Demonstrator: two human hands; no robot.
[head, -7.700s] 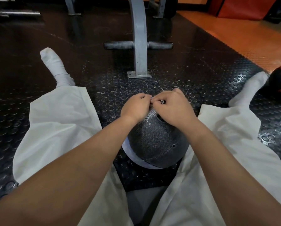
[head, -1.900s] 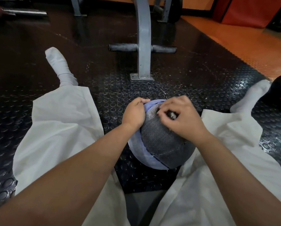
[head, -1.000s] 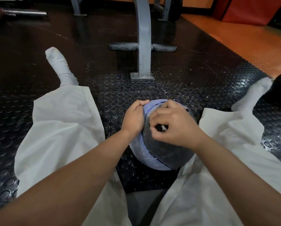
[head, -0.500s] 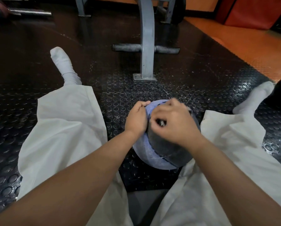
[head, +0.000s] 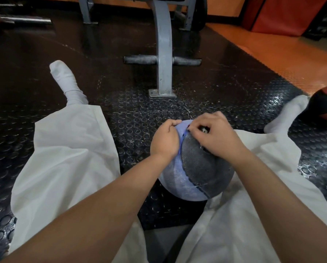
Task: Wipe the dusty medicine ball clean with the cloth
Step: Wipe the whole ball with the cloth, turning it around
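Gripping medicine ball [head: 196,173] upper-left side with left hand [head: 164,139]; right hand [head: 213,135] on top, curled fingers [head: 195,132] pinching small item [head: 204,130], unidentifiable. Ball on floor [head: 136,114] between legs, directly beneath both hands.

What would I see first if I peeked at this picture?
First the blue and grey medicine ball on the black floor between two white-trousered legs. The left hand holds its blue side while the right hand pinches a small thing on top; what it is, I cannot tell. A red and black ball peeks in at the right edge.
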